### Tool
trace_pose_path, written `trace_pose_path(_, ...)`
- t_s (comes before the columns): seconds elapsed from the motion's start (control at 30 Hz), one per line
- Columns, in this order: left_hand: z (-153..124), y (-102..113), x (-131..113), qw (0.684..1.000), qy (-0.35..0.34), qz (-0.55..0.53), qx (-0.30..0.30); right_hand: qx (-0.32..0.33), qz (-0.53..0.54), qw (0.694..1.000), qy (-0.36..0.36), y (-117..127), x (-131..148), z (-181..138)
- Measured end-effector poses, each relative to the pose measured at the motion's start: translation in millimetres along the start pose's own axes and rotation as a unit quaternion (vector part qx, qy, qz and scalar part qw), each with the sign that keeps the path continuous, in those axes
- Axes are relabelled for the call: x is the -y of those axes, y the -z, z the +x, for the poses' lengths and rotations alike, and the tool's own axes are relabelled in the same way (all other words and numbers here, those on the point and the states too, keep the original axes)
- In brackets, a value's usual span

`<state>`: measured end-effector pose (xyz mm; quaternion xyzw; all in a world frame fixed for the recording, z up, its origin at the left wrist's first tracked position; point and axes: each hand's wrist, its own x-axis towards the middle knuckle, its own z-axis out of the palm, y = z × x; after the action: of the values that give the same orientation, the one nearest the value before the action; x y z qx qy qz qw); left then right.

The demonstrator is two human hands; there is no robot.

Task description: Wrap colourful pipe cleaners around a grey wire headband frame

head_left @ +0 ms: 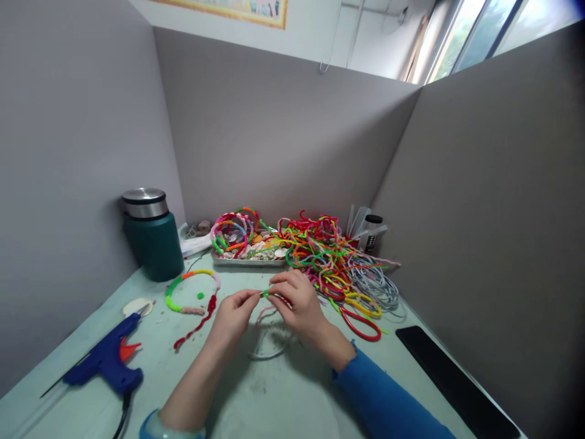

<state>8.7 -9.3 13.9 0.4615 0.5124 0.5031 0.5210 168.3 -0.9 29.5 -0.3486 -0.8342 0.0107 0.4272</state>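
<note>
My left hand (pixel 234 317) and my right hand (pixel 299 305) meet above the pale green table (pixel 274 396), both pinched on a thin wire ring (pixel 269 341) that hangs below them and is wrapped in part with fuzzy pink and green cord. A small green bit shows between the fingertips. To the left lies a half-wrapped hoop (pixel 189 292) in green, yellow, orange and pink, with a red fuzzy cord (pixel 198 323) trailing from it.
A blue glue gun (pixel 107 360) lies at front left, a dark green flask (pixel 153 235) behind it. A metal tray (pixel 247 261) holds shells and finished hoops. A heap of coloured cords (pixel 329 256) and grey wire rings (pixel 379 283) sits right; a black slab (pixel 452 381) lies at the right edge.
</note>
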Motion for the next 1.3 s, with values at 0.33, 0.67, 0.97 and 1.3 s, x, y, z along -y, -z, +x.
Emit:
trace_pose_path(0.33,-7,-2,-5,0.990,-0.083,0.097,0.054,0.018,0.295,0.921,-0.255,-5,-8,6)
trace_pose_path(0.67,-10,0,-3,0.970,-0.175,0.143,0.083,0.213,0.505,0.701,-0.457,3,-19,6)
trace_pose_path(0.97,-6,-2,-2,0.978,-0.161,0.113,0.071,0.198,0.491,0.719,-0.450,-6,-23,3)
trace_pose_path(1.3,7,6,7,0.995,-0.042,0.059,-0.070,-0.032,0.066,0.992,-0.098,-1,-5,2)
